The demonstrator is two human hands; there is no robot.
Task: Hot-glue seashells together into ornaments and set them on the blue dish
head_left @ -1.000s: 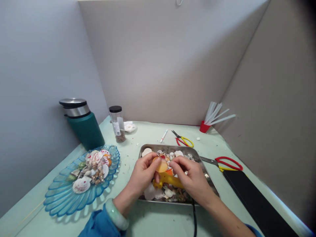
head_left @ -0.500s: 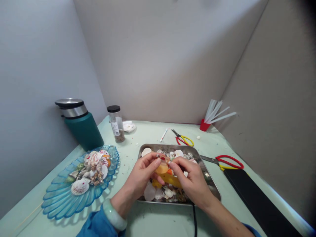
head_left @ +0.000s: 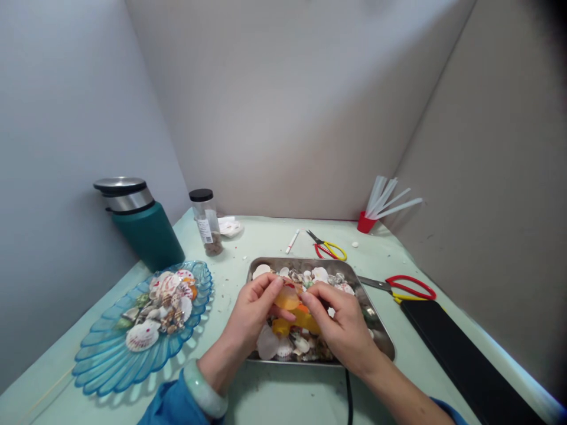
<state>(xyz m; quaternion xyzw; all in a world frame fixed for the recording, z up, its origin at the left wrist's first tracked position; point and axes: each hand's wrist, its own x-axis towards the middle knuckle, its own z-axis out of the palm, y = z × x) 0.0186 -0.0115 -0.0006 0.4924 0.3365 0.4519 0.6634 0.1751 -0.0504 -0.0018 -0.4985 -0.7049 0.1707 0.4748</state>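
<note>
While both your hands were raised over the shallow rectangular metal tray (head_left: 386, 348), the thin, round, yellow-orange shell (head_left: 287, 298) was between them, above the other shells. Your left hand (head_left: 254, 304) had the thumb and forefinger closed on its left side, near the upper edge, where a small red spot could be seen. Your right hand (head_left: 341, 319) had its thumb and forefinger narrow, with the tips at the right edge of the shell; whether they gripped the edge or some small piece, I cannot tell.

For such fine work, the left fingers seemed to be best as a quiet support, pressing only lightly, because a thin shell could crack or turn. The smaller movements belonged, in my judgement, to the right fingertips, and it was good that both wrists stayed low and close to the tray, so that a dropped piece would fall inside it.

Some care was needed below too. The yellow plastic tool (head_left: 305, 320), which looked like a glue gun, was directly under the shell, its right part hidden by your right hand, and one left finger was very near it. Whether it was hot could not be seen, so its front end deserved some distance from your skin.
</note>
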